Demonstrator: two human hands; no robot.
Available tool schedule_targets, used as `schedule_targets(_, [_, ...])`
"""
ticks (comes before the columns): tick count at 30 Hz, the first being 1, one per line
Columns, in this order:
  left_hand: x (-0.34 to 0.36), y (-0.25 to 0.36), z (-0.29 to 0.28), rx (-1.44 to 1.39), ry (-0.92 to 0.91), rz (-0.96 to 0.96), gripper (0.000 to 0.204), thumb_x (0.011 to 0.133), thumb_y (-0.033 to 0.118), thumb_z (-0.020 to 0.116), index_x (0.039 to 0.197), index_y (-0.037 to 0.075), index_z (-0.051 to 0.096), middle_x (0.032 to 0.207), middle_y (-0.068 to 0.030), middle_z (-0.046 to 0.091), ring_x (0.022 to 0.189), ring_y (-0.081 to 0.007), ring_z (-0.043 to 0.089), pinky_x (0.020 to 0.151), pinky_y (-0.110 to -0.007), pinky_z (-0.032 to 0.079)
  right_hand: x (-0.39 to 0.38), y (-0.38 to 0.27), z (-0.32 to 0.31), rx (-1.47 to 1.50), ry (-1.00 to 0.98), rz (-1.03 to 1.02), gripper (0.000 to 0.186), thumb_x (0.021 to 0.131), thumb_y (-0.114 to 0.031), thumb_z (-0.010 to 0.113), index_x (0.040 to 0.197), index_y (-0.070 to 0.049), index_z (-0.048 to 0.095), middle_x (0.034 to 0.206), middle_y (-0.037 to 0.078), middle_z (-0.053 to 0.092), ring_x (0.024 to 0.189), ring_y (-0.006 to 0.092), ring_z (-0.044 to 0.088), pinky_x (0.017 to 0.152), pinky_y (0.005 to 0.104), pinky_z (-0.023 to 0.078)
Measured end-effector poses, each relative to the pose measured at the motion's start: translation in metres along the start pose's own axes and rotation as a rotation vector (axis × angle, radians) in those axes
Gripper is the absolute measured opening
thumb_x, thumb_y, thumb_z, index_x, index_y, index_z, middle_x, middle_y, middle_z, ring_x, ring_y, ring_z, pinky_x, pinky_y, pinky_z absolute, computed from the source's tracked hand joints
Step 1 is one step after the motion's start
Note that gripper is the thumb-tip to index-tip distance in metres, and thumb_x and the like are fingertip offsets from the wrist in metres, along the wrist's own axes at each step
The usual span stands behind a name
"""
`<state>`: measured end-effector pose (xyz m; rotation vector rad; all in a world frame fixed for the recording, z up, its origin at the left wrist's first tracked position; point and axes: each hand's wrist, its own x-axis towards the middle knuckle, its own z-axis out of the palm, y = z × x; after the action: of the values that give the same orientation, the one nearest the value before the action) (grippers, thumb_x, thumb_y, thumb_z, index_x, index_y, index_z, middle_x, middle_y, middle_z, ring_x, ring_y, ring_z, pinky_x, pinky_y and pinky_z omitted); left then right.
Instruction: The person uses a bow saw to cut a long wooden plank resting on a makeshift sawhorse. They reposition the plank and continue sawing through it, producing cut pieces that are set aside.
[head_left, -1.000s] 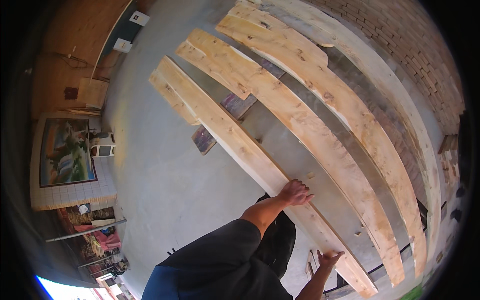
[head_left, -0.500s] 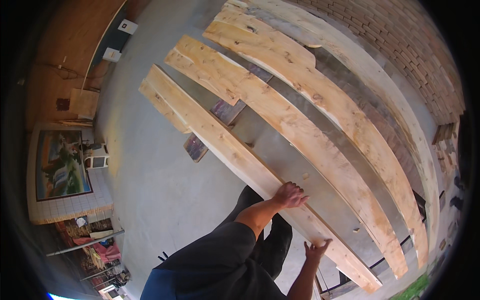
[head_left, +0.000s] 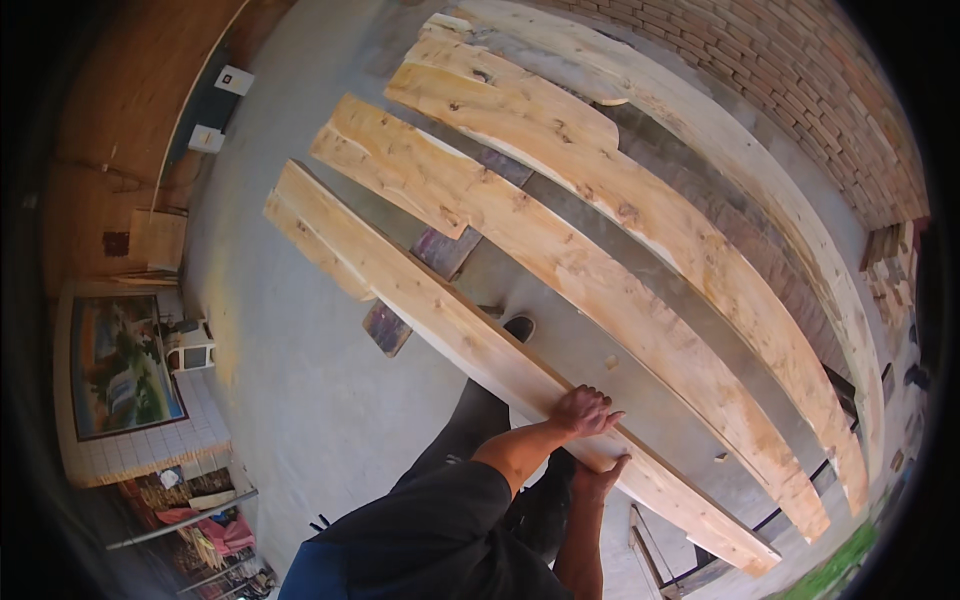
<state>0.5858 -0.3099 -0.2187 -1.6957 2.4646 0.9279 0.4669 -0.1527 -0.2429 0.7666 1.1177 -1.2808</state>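
1. Your left hand lies on top of the nearest long wooden plank, its fingers curled over the plank's upper face and far edge, so it has hold of the board.
2. Your right hand comes up from under the same plank, palm against the underside and near edge, with the fingers spread and pressed to the wood; how far they wrap round it you cannot tell.
3. The two hands sit close together, one above the board and one below, toward its right-hand half.
4. The plank is pale, rough-sawn and runs slantwise from upper left to lower right, above the grey concrete floor.
5. Beyond it lie three more long planks, side by side and roughly parallel, with gaps between them.
6. A red brick wall runs along the far side of the planks.
7. Dark short boards rest under the planks near their left ends.
8. At the left stands a framed landscape picture against a tiled ledge.
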Motion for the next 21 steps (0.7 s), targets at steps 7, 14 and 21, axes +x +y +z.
schedule_targets(7, [0.001,-0.010,0.009,-0.077,-0.069,0.028,0.046,0.100,0.049,0.062,0.084,0.007,0.074,0.080,-0.0151,0.075,0.082,-0.0324,0.074,0.080,-0.043,0.057,-0.003,0.007,0.011,-0.056,-0.041,-0.075,0.089,0.100,-0.076,0.046,0.157,-0.008,0.040,0.156,0.015,0.046,0.143,0.0355,0.044,0.122,0.0527,0.035])
schedule_targets(14, [-0.023,-0.144,-0.070,-0.151,0.036,0.144,0.041,0.096,0.044,0.069,0.087,0.004,0.073,0.089,-0.0174,0.074,0.088,-0.0384,0.071,0.083,-0.052,0.055,0.008,0.015,0.002,-0.171,0.149,-0.124,0.096,0.090,-0.087,0.050,0.160,-0.022,0.037,0.162,0.015,0.041,0.145,0.0406,0.042,0.111,0.0653,0.041])
schedule_targets(21, [-0.021,-0.363,-0.149,0.071,-0.411,-0.113,0.056,0.104,0.059,0.050,0.088,0.013,0.078,0.082,-0.0143,0.074,0.076,-0.0364,0.071,0.072,-0.049,0.054,0.018,0.023,-0.006,-0.233,0.307,-0.175,0.092,0.085,-0.081,0.067,0.148,-0.015,0.051,0.140,0.013,0.059,0.118,0.0374,0.060,0.094,0.0591,0.052])
